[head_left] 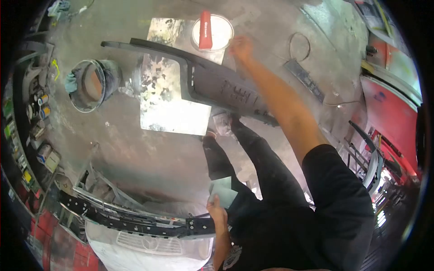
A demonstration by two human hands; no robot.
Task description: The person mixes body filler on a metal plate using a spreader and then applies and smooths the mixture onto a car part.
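Note:
Low in the view, my left hand is closed on pale green sheets that look like sanding paper, beside my dark trousers. My right arm reaches far out. My right hand is by the right rim of a round white bucket top; its fingers are smeared by motion, so their grip cannot be made out. Across that round top lies a red block-like piece with white lettering. Below my right arm a long dark car bumper extends across a paint-spotted white board.
A bucket with a cloth on its rim stands at left. Shelves of cans line the left side. A white car front and black bumper beam are below. Red car panels and a dark strip are at right.

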